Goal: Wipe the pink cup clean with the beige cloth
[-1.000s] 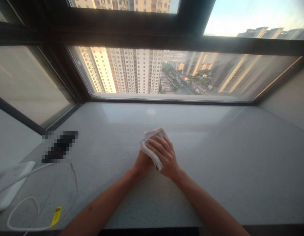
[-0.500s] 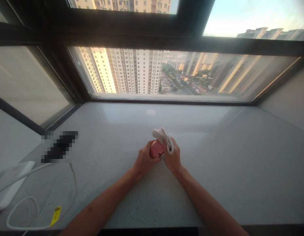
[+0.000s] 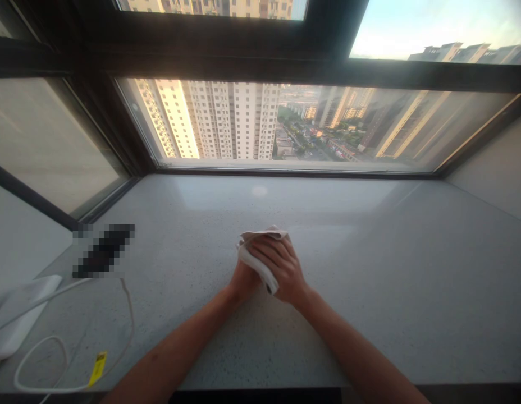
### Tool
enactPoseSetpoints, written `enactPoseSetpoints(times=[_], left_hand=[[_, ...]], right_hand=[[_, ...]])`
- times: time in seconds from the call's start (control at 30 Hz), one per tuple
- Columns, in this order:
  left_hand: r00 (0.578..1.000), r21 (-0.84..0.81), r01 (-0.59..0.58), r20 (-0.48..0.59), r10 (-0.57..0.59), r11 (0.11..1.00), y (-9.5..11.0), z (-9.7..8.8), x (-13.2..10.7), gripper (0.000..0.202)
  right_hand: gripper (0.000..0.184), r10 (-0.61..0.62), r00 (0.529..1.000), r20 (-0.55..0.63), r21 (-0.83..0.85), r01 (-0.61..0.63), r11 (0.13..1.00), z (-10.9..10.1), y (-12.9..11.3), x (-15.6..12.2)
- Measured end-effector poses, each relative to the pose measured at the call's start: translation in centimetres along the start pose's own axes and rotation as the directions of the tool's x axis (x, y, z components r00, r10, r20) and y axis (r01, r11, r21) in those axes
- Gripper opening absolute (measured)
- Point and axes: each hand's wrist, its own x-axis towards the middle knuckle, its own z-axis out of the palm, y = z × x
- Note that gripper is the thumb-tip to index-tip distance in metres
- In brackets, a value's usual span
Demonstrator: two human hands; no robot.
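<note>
My right hand [image 3: 284, 266] lies over a folded white cloth [image 3: 260, 268], its fingers curved across it and pressing it down onto my left hand. Under the cloth is my left hand [image 3: 243, 279], with only its back and wrist showing. The small pinkish-red rounded object seen in it earlier is now hidden by the cloth and my right hand. Both hands are together above the middle of the grey speckled sill.
A white flat device [image 3: 27, 320] sits on the sill [image 3: 391, 280] at the left. A white cable [image 3: 132, 314] with a yellow tag [image 3: 97, 368] loops near it. Behind them lies a pixelated dark object [image 3: 104, 251]. A dark-framed window [image 3: 281, 174] borders the back.
My right hand has moved left with the cloth and spread it over the red object in my left hand. The object has gone out of sight. The left hand has stayed nearly in place.
</note>
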Motion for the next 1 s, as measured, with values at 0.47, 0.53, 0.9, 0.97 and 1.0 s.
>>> enactPoseSetpoints(times=[0.47,0.53,0.9,0.97,1.0], left_hand=[[0.999,-0.099,-0.043,0.025,0.045,0.994,-0.2,0.0,0.2,0.059],[0.996,-0.117,-0.076,0.025,0.080,0.990,-0.5,0.3,0.4,0.061],[0.999,-0.046,0.027,0.029,-0.026,0.999,0.2,0.0,0.2,0.041],[1.000,-0.017,0.020,0.013,-0.020,1.000,0.3,-0.1,0.2,0.051],[1.000,-0.005,0.014,0.013,-0.013,1.000,0.3,-0.1,0.2,0.053]], right_hand=[[0.045,0.736,0.627,-0.256,0.562,-0.523,0.641,1.5,3.0,-0.3],[0.037,0.593,0.746,-0.304,0.393,-0.469,0.791,0.6,2.5,-0.1],[0.040,0.298,0.945,-0.135,0.192,-0.270,0.944,-0.5,2.3,0.6],[0.046,0.565,0.802,-0.192,0.418,-0.454,0.787,0.1,2.7,0.6],[0.050,0.658,0.729,-0.187,0.498,-0.507,0.703,0.2,2.8,0.5]])
